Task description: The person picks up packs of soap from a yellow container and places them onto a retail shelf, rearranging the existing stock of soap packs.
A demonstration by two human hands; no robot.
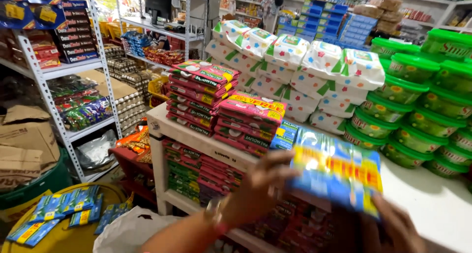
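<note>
This is a small grocery shop: metal shelving racks (59, 105) are crammed with packaged goods, and the white tabletop (432, 204) carries stacked pink soap packs (201, 93), white wipe packets (295, 61) and rows of green-lidded tubs (418, 105).

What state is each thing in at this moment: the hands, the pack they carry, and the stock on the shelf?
Left hand: grip closed on the blue pack's left edge.
Right hand: under the pack's right end, grip blurred.
Blue pack: lifted off the shelf, tilted, motion-blurred.
Pink packs: stacked flat in two piles.
Green-lidded tubs: lids on, stacked in rows.
White pouches: sealed, piled.
White shelf: bare at its right end.
</note>
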